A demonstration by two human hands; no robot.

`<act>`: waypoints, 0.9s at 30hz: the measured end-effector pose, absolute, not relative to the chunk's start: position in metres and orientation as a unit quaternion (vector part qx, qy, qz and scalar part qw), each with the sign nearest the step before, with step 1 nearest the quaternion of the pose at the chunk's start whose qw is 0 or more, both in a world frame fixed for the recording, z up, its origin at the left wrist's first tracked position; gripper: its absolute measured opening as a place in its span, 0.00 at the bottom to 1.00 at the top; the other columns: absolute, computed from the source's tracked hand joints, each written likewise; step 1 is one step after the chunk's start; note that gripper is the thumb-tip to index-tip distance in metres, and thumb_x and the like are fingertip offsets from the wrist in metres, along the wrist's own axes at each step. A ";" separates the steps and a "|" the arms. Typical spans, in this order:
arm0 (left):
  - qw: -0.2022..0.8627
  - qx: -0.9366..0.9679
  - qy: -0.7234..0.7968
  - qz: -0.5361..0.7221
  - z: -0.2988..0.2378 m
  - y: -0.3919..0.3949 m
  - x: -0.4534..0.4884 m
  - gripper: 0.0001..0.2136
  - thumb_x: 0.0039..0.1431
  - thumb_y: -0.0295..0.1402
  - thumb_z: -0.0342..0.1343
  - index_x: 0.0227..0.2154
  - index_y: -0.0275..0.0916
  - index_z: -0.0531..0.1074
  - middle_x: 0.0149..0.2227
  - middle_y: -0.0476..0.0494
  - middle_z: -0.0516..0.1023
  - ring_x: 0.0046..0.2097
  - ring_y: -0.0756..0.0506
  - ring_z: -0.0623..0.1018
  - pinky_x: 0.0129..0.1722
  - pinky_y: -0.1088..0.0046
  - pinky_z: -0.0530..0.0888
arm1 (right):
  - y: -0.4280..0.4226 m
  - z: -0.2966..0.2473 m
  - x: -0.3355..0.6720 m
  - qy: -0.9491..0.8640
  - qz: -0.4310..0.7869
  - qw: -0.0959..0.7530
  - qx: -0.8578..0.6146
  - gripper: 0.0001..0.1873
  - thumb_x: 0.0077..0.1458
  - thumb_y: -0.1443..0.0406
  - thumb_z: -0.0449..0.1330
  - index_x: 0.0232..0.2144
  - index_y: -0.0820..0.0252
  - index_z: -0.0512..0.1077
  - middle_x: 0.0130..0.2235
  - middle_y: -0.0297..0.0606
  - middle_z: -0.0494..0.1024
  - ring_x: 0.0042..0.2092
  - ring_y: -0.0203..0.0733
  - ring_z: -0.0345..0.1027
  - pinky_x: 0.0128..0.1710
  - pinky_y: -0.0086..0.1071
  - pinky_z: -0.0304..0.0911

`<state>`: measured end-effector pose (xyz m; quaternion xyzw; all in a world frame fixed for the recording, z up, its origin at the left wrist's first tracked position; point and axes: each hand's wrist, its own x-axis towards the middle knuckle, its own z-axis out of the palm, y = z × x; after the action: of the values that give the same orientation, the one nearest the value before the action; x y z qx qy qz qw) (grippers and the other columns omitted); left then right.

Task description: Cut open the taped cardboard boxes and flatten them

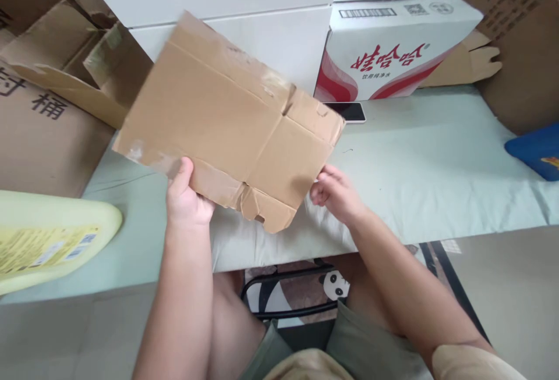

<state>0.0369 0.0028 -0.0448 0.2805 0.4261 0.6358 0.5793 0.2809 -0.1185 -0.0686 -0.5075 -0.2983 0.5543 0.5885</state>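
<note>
Cardboard (227,118): flattened brown box, creased, with torn tape patches and worn flaps. Held tilted above the table (437,164). Left hand (187,196) grips its lower left edge, thumb on top, fingers beneath. Right hand (335,194) is loosely curled just beside the lower right edge; contact cannot be told. Both forearms reach forward

A flattened brown cardboard box (227,121), creased and scuffed with torn tape patches, is held tilted across the centre-left of the frame, flaps hanging at its lower edge.
</note>
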 end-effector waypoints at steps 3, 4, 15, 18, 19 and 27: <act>0.596 0.307 0.409 0.619 -0.042 -0.001 0.043 0.21 0.42 0.44 0.78 0.35 0.42 0.77 0.41 0.45 0.85 0.52 0.43 0.82 0.54 0.70 0.79 | -0.123 -0.069 0.256 -0.271 0.575 0.571 -0.519 0.29 0.42 0.41 0.74 0.27 0.56 0.71 0.19 0.29 0.69 0.19 0.34 0.61 0.19 0.31 0.57; 0.606 0.321 0.383 0.619 -0.039 -0.002 0.045 0.20 0.44 0.47 0.76 0.34 0.42 0.77 0.42 0.44 0.85 0.54 0.42 0.82 0.55 0.69 0.79 | -0.124 -0.068 0.254 -0.244 0.567 0.587 -0.523 0.28 0.42 0.41 0.74 0.26 0.56 0.72 0.20 0.30 0.70 0.20 0.35 0.61 0.19 0.32 0.59; 0.661 0.175 0.393 0.615 -0.016 -0.001 0.050 0.17 0.53 0.45 0.54 0.41 0.42 0.75 0.31 0.47 0.77 0.30 0.47 0.76 0.31 0.71 0.76 | -0.221 -0.010 0.384 -0.106 0.182 0.797 -0.567 0.13 0.48 0.63 0.77 0.31 0.52 0.77 0.23 0.27 0.77 0.15 0.29 0.64 0.10 0.25 0.54; 0.671 0.188 0.397 0.597 -0.019 -0.006 0.051 0.11 0.51 0.43 0.55 0.35 0.44 0.74 0.27 0.49 0.69 0.24 0.49 0.68 0.27 0.72 0.72 | -0.243 0.001 0.423 -0.075 0.094 0.774 -0.621 0.13 0.56 0.75 0.66 0.26 0.51 0.77 0.23 0.30 0.79 0.17 0.29 0.70 0.13 0.26 0.62; 0.676 0.200 0.393 0.590 -0.021 -0.007 0.051 0.10 0.51 0.42 0.57 0.34 0.45 0.74 0.27 0.49 0.68 0.24 0.50 0.67 0.26 0.71 0.72 | -0.246 0.003 0.435 -0.070 0.064 0.761 -0.642 0.17 0.59 0.76 0.62 0.24 0.51 0.77 0.21 0.29 0.78 0.16 0.28 0.70 0.13 0.27 0.61; 0.676 0.234 0.390 0.579 -0.033 -0.004 0.050 0.10 0.46 0.43 0.61 0.32 0.46 0.75 0.28 0.48 0.65 0.26 0.49 0.64 0.26 0.70 0.72 | -0.209 0.004 0.532 -0.049 -0.091 0.730 -0.676 0.17 0.64 0.75 0.59 0.26 0.54 0.68 0.31 0.26 0.84 0.21 0.26 0.73 0.19 0.31 0.65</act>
<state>0.0498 -0.0036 -0.0330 0.2345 0.3900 0.5791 0.6764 0.5316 -0.2092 0.0035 -0.6757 -0.0492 -0.0909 0.7299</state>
